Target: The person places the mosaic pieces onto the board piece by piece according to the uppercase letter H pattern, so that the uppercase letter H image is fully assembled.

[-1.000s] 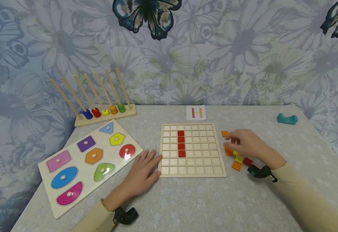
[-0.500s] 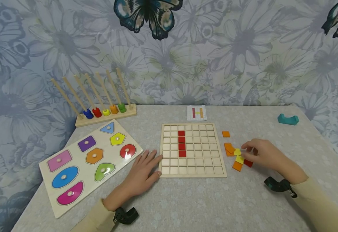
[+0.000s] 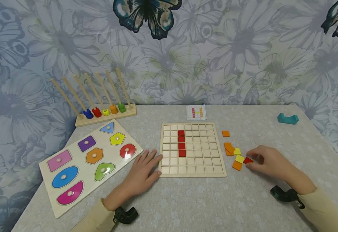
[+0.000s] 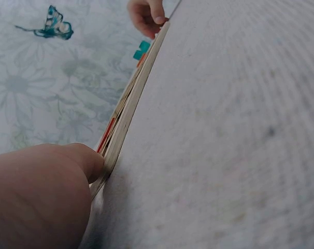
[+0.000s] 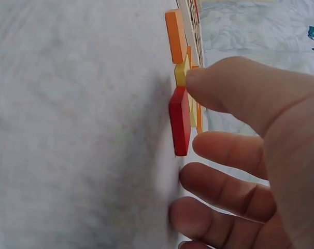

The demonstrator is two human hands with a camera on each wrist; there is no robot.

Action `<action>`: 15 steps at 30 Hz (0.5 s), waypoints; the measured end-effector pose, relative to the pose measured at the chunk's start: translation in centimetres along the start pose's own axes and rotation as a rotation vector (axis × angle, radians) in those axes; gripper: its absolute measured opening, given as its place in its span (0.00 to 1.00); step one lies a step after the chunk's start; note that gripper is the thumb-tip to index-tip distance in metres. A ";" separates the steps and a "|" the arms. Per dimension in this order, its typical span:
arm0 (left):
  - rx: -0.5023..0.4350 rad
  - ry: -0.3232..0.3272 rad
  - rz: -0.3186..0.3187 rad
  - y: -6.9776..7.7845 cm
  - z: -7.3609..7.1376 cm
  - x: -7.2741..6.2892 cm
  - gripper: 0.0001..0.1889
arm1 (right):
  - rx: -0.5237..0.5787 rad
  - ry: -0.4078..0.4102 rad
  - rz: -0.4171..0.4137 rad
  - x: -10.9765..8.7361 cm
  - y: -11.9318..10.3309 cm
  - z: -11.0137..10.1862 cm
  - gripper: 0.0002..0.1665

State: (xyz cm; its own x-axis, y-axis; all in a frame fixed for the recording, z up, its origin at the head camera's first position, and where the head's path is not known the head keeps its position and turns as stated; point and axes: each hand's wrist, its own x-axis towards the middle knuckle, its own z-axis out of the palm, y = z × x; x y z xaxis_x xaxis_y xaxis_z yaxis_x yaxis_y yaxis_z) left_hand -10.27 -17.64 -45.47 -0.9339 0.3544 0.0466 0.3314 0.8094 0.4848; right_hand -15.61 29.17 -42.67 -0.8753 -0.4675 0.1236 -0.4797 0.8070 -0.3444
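My left hand point(image 3: 142, 174) lies flat with fingers spread, its fingertips and thumb at the left edge of a wooden grid board point(image 3: 199, 162). In the left wrist view the thumb point(image 4: 84, 158) touches that edge. A column of red square tiles point(image 3: 181, 139) sits in the board. My right hand point(image 3: 273, 162) is at the loose tiles right of the board, thumb and index finger around a red square tile point(image 5: 180, 122) that lies on the table. Beside it are yellow tiles point(image 3: 239, 159) and orange tiles point(image 3: 236, 165).
A pattern card point(image 3: 196, 112) lies behind the board. To the left are a knobbed shape puzzle point(image 3: 84, 174) and a peg stand point(image 3: 106, 117) with coloured rings. A teal curved piece point(image 3: 287, 119) lies at the back right, before the papered wall.
My right hand has drawn back from the orange tiles, moving right and toward me, and come down to the red tile. The left hand has stayed in place.
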 end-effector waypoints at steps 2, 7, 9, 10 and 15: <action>0.000 -0.002 -0.004 0.0 0.0 0.0 0.30 | -0.011 0.004 0.002 -0.1 0.0 0.1 0.18; 0.007 -0.006 -0.006 0.1 0.0 0.0 0.30 | -0.016 0.003 0.020 -0.3 0.0 0.4 0.18; 0.009 -0.006 -0.004 0.1 0.0 0.0 0.30 | -0.011 0.009 0.024 -0.4 0.1 0.5 0.17; 0.009 -0.006 -0.004 0.1 0.0 0.0 0.30 | -0.007 0.013 0.024 -0.4 0.1 0.5 0.17; 0.004 0.000 -0.004 0.1 -0.1 0.0 0.30 | 0.005 0.052 0.000 -0.5 0.4 0.7 0.14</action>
State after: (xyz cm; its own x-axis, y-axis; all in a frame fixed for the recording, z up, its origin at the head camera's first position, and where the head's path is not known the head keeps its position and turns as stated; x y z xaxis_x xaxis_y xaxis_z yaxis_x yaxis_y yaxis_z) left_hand -10.24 -17.60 -45.34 -0.9352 0.3512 0.0448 0.3283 0.8127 0.4814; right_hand -15.30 29.46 -43.52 -0.8775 -0.4479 0.1714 -0.4792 0.8052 -0.3492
